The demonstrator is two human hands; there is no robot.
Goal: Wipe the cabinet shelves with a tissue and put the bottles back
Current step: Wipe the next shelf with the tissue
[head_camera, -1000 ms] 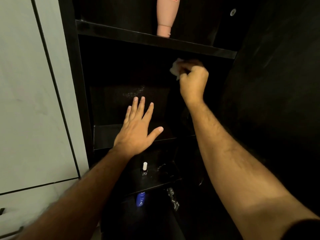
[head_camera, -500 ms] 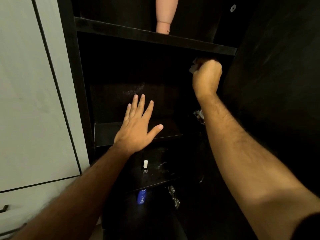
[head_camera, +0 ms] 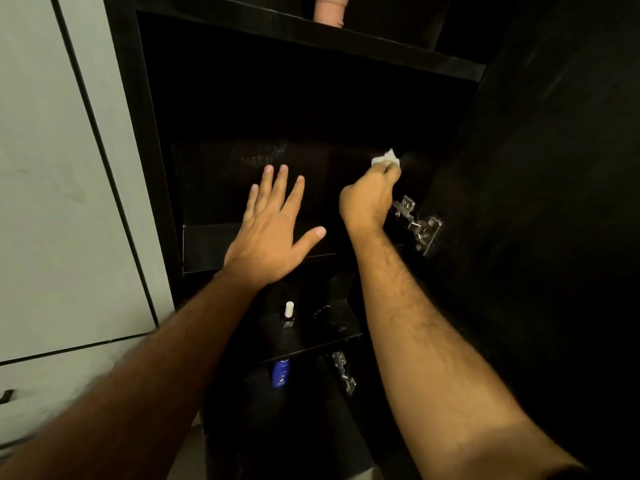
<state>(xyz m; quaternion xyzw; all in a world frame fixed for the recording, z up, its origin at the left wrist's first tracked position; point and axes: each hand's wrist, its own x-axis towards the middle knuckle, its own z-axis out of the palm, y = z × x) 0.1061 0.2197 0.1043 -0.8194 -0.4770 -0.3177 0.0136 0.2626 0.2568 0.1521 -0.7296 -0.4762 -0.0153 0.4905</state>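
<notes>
White cabinet door: fills the left side of the frame, pale, with dark seams running down and across it; a dark handle shows at the lower left edge.

Cabinet frame: black upright just right of the white door, bounding the open dark cabinet.

Middle shelf: black board at centre frame, its front edge catching a little light; a faint dusty patch shows on the dark surface behind it.

Left hand: centre frame, released, fingers straight and spread, thumb out to the right, palm down over the middle shelf; whether it touches the board I cannot tell.

Nail polish bottle: small, dark, white cap, upright on the lower shelf below the left hand.

Blue bottle: lower centre, on the level under that shelf, directly below the nail polish bottle.

Pink bottle: top centre, only its base in view, standing on the upper shelf.

Right hand: right of centre, clenched around the tissue, knuckles toward me.

Tissue: white, crumpled, poking out above the right hand's fingers, deep in the compartment near the right wall.

Hinge: bright metal, just right of the right wrist, fixed to the open black door that covers the right of the frame.

Lower hinge: metal, right of the blue bottle.
</notes>
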